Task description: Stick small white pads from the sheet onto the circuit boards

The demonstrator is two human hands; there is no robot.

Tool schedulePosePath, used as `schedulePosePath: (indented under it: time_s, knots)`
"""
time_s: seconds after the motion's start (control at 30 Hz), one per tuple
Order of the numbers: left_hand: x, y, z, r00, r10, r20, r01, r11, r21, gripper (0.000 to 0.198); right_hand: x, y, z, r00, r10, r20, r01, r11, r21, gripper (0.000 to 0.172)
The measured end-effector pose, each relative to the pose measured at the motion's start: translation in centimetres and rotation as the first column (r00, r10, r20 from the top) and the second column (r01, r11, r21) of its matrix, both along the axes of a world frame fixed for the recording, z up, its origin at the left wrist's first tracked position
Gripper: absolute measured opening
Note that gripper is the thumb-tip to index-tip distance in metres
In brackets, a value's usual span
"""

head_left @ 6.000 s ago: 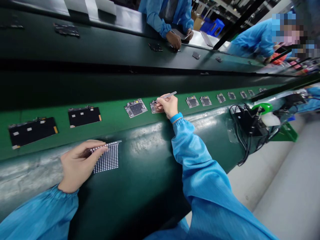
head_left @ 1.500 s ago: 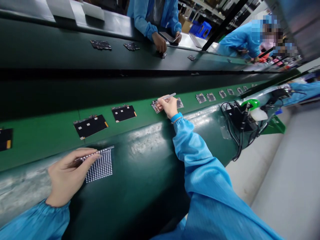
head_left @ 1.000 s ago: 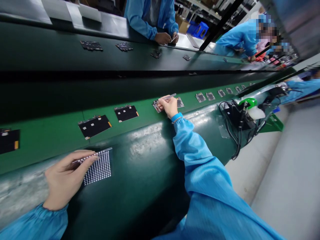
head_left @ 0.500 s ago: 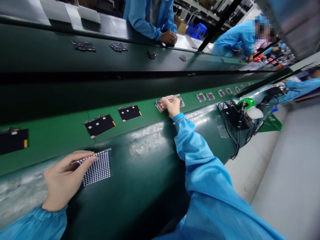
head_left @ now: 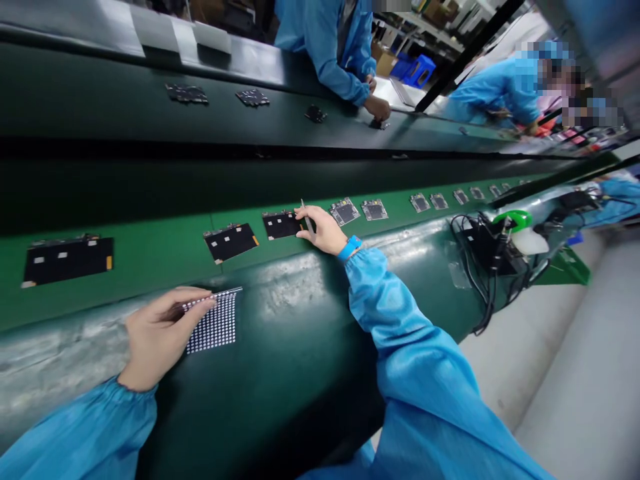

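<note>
Steel tweezers in R hand by PCB; L hand on dot-sheet.

The head-worn camera looked forward and down from close above the left hand and right hand, facing across the green tabletop.

- The scene is bright and evenly lit; the light seems to come from above, though that is hard to judge.
- Whitish glare spreads across the dark green belt, just below the right hand and beside the left hand.
- Deep shadow pools on the belt's lower face, between both sleeves.
- The tweezers in the right hand and the dotted sheet under the left hand look fairly sharp.
- Wide-angle distortion bows the belt and stretches the near sleeve towards the frame's edges.
- Blocky pixelation hides the co-worker's head, far beyond the right hand.
</note>
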State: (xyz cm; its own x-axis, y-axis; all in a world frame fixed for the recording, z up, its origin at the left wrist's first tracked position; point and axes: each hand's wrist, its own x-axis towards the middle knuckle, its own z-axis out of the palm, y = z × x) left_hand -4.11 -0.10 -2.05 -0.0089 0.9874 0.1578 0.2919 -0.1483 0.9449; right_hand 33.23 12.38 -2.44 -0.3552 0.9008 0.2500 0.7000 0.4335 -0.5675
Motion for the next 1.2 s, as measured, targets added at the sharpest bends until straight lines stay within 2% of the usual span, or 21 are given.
schedulePosePath:
  time_s: [0.07,0.17,0.23,0.3,0.37,0.47,0.53,0.6,0.67,0.77,0.9,0.97,1.03,1.1,1.2]
  knots:
    - [0.1,0.0,0.0,1.000,0.002,0.001,-0.002,1.000,0.000,0.012,0.8,-0.2,0.7,1.000,-0.005,0.008,0.005,0.999,0.052,0.037]
    - [0.3,0.1,0.0,1.000,0.004,-0.002,-0.004,1.000,-0.009,0.014,1.6,-0.8,3.4,1.000,-0.028,0.002,0.028,0.987,0.159,0.040]
    - [0.4,0.1,0.0,1.000,0.008,0.001,-0.008,1.000,-0.021,0.016,1.2,-0.9,5.7,1.000,-0.020,0.013,0.017,0.976,0.219,0.041]
    - [0.4,0.2,-0.1,1.000,0.009,0.008,-0.009,0.999,-0.033,0.017,-0.4,-0.5,7.0,0.998,0.023,0.061,-0.037,0.972,0.231,0.041]
    - [0.3,0.2,-0.3,1.000,0.003,0.017,-0.002,1.000,-0.031,0.017,-3.0,0.0,6.8,0.989,0.111,0.101,-0.128,0.975,0.183,0.042]
    - [0.2,0.3,-0.6,0.999,-0.010,0.030,0.011,1.000,-0.014,0.013,-7.0,0.7,4.1,0.963,0.253,0.095,-0.259,0.964,0.059,0.046]
    - [0.2,0.4,-0.6,0.999,-0.014,0.042,0.014,1.000,-0.010,0.011,-8.3,0.8,2.2,0.955,0.285,0.082,-0.286,0.958,-0.002,0.043]
    - [0.4,0.4,-0.5,0.999,-0.018,0.052,0.019,1.000,-0.013,0.012,-8.3,0.5,1.4,0.957,0.282,0.066,-0.282,0.959,-0.021,0.037]
    - [0.6,0.5,-0.3,0.998,-0.025,0.056,0.026,1.000,-0.018,0.011,-7.6,0.2,2.0,0.963,0.264,0.047,-0.264,0.964,0.006,0.033]
    - [0.9,0.6,-0.1,0.997,-0.032,0.074,0.033,0.999,-0.019,0.011,-7.4,0.4,4.6,0.973,0.230,-0.010,-0.228,0.969,0.094,0.035]
    - [0.9,0.7,0.0,0.995,-0.032,0.091,0.035,0.999,-0.025,0.012,-11.4,1.6,7.8,0.957,0.287,-0.046,-0.280,0.952,0.123,0.040]
    - [0.9,0.7,-0.1,0.996,-0.022,0.089,0.025,0.999,-0.028,0.012,-14.3,1.6,8.6,0.932,0.345,-0.108,-0.339,0.938,0.070,0.044]
    - [0.9,0.7,0.0,0.996,-0.013,0.092,0.016,0.999,-0.032,0.013,-16.5,0.7,9.0,0.909,0.332,-0.254,-0.345,0.939,-0.008,0.042]
    - [1.0,0.7,0.1,0.995,-0.011,0.101,0.014,0.999,-0.035,0.013,-17.2,-1.0,9.1,0.870,0.231,-0.435,-0.311,0.943,-0.122,0.040]
    - [1.1,0.7,0.3,0.994,-0.011,0.110,0.015,0.999,-0.034,0.012,-16.1,-3.9,8.6,0.774,0.073,-0.628,-0.316,0.905,-0.284,0.039]
